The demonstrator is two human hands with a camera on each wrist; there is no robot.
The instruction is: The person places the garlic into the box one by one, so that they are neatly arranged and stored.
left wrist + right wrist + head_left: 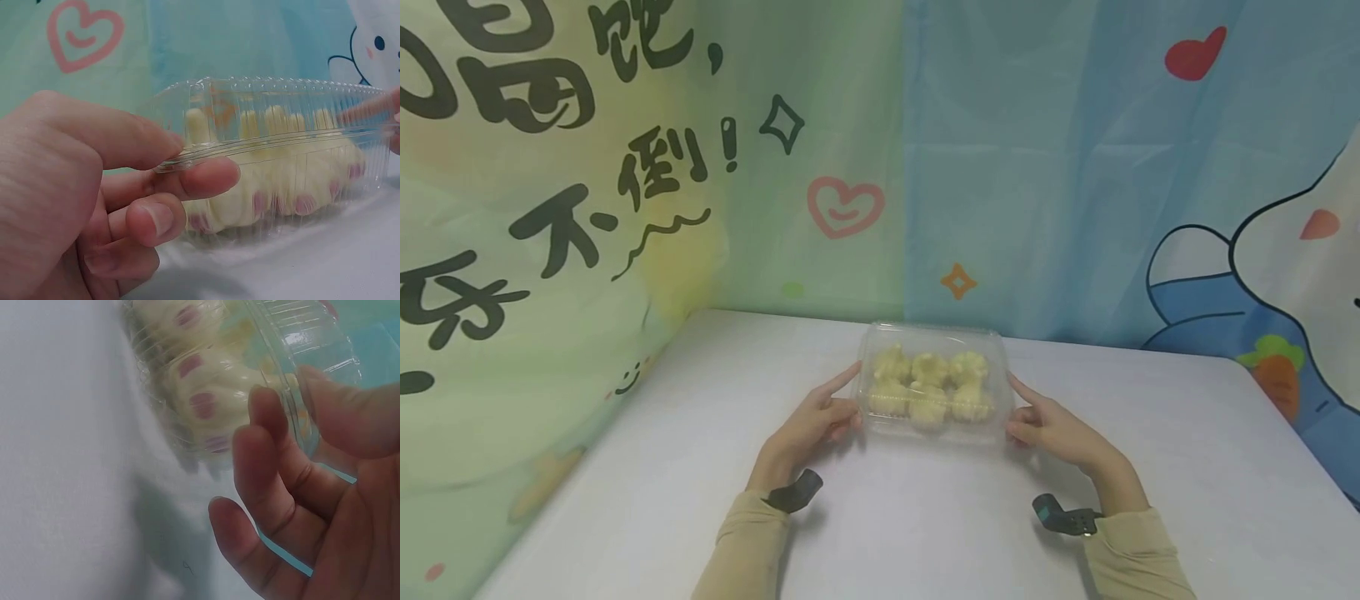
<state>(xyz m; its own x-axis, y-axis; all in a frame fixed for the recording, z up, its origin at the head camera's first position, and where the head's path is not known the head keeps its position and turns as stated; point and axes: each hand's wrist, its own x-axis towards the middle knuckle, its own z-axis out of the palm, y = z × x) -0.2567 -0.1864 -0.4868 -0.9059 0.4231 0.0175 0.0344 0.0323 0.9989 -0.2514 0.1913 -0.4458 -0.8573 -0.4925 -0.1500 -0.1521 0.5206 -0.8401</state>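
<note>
A clear plastic clamshell box [936,429] with a ridged lid is in front of the person, near the back of the table. Inside it sit several pale yellow, lumpy pieces [928,404], with purple patches showing low on them in the wrist views. The left hand [808,425] pinches the box's rim [250,142] at its left side, one digit above the rim and one below. From the opposite side, the right hand [1060,429] pinches the rim between digits, its other fingers [234,531] loosely bent below. Whether the box touches the table cannot be told.
The box is over a white table [925,525]. A printed cloth [1000,167] with hearts and cartoon figures hangs behind the table and along the left. Both wrists wear dark straps with small devices [1063,517].
</note>
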